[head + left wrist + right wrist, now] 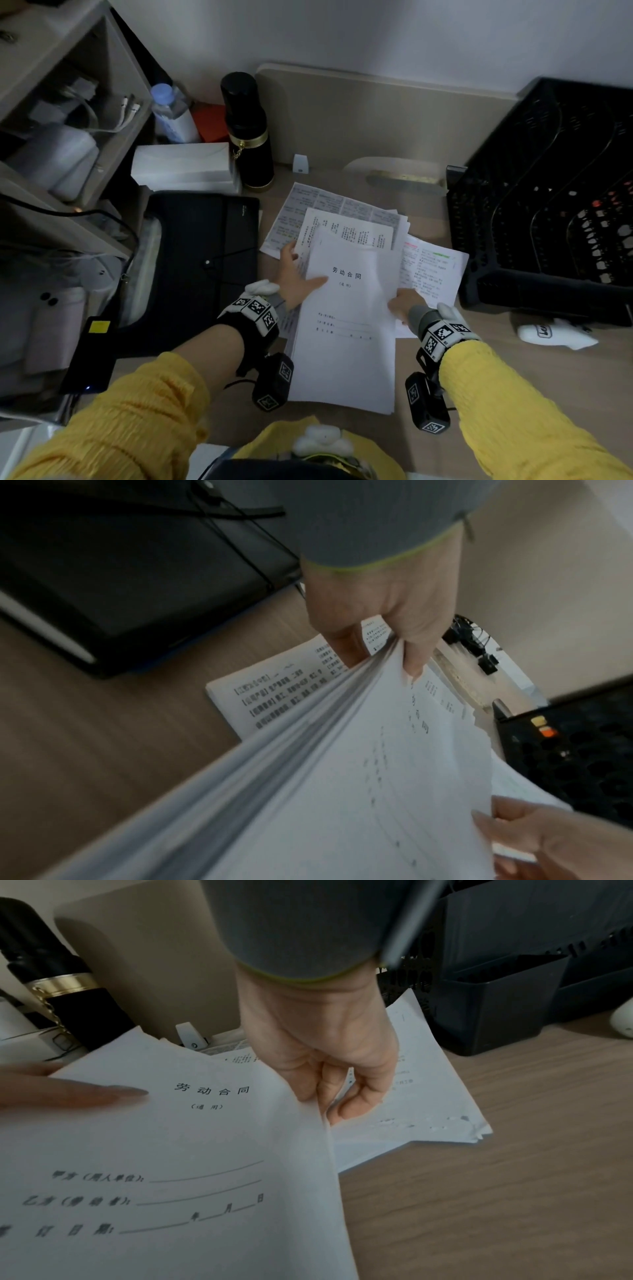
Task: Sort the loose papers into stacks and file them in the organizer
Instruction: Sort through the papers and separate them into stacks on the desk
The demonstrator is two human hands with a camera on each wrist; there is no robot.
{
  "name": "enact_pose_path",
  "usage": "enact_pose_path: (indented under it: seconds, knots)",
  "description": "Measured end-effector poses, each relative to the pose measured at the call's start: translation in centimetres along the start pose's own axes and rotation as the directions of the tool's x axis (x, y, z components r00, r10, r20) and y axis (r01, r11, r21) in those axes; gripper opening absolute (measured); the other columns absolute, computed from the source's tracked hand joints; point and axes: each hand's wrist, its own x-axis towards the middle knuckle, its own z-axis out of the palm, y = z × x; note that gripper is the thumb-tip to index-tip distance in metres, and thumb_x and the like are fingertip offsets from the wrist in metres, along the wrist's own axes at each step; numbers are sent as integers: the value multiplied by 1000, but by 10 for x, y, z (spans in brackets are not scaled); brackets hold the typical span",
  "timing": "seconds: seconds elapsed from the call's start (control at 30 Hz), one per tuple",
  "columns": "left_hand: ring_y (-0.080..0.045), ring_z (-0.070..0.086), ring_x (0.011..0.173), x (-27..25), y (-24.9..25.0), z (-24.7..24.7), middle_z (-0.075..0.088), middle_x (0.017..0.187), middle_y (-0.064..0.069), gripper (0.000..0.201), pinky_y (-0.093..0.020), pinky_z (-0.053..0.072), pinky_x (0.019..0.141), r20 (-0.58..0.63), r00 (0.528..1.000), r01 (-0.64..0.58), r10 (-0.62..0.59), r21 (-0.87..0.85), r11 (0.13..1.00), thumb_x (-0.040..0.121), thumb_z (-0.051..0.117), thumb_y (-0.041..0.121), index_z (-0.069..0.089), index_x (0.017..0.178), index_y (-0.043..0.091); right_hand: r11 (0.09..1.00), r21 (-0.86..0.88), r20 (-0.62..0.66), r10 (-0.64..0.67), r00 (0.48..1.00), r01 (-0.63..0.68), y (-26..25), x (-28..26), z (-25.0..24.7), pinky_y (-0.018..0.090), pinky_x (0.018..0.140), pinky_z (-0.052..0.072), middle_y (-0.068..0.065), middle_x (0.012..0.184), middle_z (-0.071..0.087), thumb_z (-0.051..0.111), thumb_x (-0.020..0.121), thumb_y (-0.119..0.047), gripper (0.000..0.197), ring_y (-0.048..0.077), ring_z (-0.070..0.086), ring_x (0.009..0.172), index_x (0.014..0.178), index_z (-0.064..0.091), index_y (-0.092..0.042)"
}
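A thick stack of white papers [346,329] with a printed title page on top is lifted over the wooden desk. My left hand [301,270] pinches its left edge, thumb on the cover; the left wrist view shows this grip [383,653] on the fanned sheets [325,777]. At the stack's right edge my right hand [399,303] grips it, thumb above and fingers curled beneath [329,1096]. More loose printed papers [342,209] lie spread on the desk under and behind the stack. The black mesh organizer [548,205] stands at the right.
A black expanding folder [202,260] lies left of the papers. Behind it are white boxes [185,168], a black flask [248,133] and a water bottle [171,113]. A shelf unit [68,102] fills the left. A small white object [555,334] lies by the organizer.
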Motion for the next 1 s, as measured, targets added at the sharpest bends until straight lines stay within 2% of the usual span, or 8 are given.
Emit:
enact_pose_path:
  seconds: [0.13,0.2,0.4,0.5,0.6,0.67,0.8,1.0]
  knots:
    - [-29,58,118,-1,5,0,57,133,-16,63,-39,48,100,241,930,295,-278,-38,955,81,75,14,46,136,1,998,60,20,-13,1000,12,0,-3,-2,39,89,54,16,122,60,41,90,-7,34,32,58,97,119,57,-2]
    - [-28,58,119,-2,2,-1,58,131,-12,50,-36,46,102,320,904,266,-284,100,959,85,71,14,54,131,0,995,93,26,-30,999,28,0,-6,-2,38,86,55,14,119,61,41,91,-7,32,33,59,101,117,59,-4]
    - [-27,60,116,-9,2,-6,62,128,-14,39,-42,47,103,274,952,134,-137,28,991,91,64,17,59,127,3,963,255,-58,-73,996,86,2,-15,-5,39,85,51,15,111,63,49,89,-11,13,31,59,99,99,57,-9]
    - [-28,62,113,-12,10,-13,64,125,-14,40,-47,48,102,267,960,119,-89,-101,988,89,67,17,60,125,3,928,315,-224,-132,965,200,0,-19,-5,39,95,45,15,118,57,59,89,-24,33,31,55,107,115,53,-6]
    - [-27,66,108,-20,25,-23,67,121,-13,52,-48,51,97,241,970,93,-42,-205,974,77,78,31,64,120,6,806,505,-302,-172,938,310,-8,-33,-10,45,105,40,10,132,50,64,87,-31,61,29,51,121,137,38,-8]
    - [-27,66,108,-22,37,-30,67,121,-13,60,-48,52,96,236,972,74,-13,-250,965,72,81,35,64,121,7,720,593,-296,-222,929,361,-13,-41,-18,44,103,43,10,128,56,63,88,-29,53,29,55,116,133,43,-9]
    - [-29,67,104,-28,63,-42,68,117,-14,35,-47,53,93,148,985,-34,87,-328,944,86,70,21,65,117,6,590,607,-422,-328,845,532,-25,-65,-38,43,92,51,12,106,65,60,89,-10,22,30,62,100,110,59,-5]
    - [-20,69,100,-35,92,-43,72,108,-6,32,-36,55,87,40,973,-185,227,-446,876,80,76,25,71,108,10,389,622,-581,-352,734,679,-47,-93,-52,37,89,51,7,106,63,54,91,-1,26,22,61,96,117,55,0]
